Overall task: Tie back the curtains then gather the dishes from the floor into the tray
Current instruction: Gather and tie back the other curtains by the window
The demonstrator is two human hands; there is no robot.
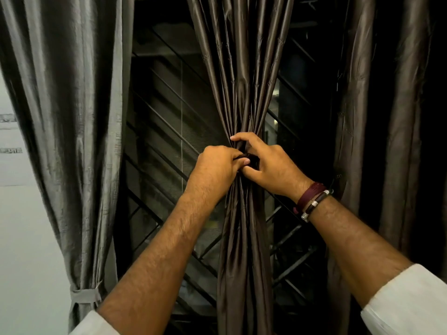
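Currently, hands: I am seeing left hand (215, 165) and right hand (268, 163) pinching the tie (251, 158) together, frame centre.
Middle curtain (244, 76): I am advising cinching snug, folds even.

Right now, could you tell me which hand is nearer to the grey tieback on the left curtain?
Left. The left hand sits up and right of the grey tieback; the right hand lies farther right, both gripping the middle curtain.

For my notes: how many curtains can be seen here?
3: a grey curtain left, a brown curtain at centre, another curtain right. More may be out of view.
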